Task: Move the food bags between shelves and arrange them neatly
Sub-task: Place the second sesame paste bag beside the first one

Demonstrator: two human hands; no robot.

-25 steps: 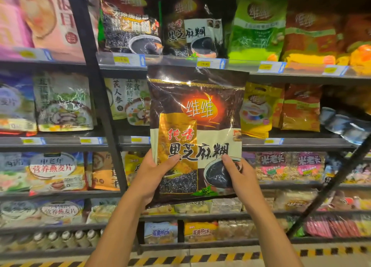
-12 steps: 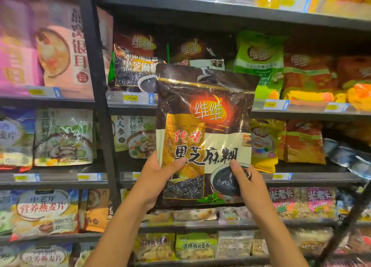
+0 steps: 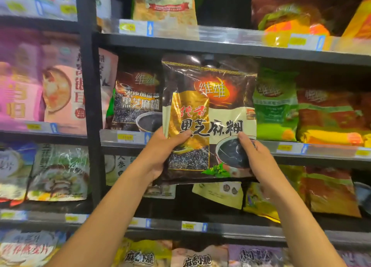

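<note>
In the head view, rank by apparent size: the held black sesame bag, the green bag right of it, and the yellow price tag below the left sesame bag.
1. Held black sesame bag, though nearest the camera, which inflates it.
2. Green bag.
3. Yellow price tag, clearly smallest.

Black sesame bag now higher than before, raised in front of second shelf opening, between dark bag and green bag. Left hand and right hand risen with it. View tilted upward.
</note>
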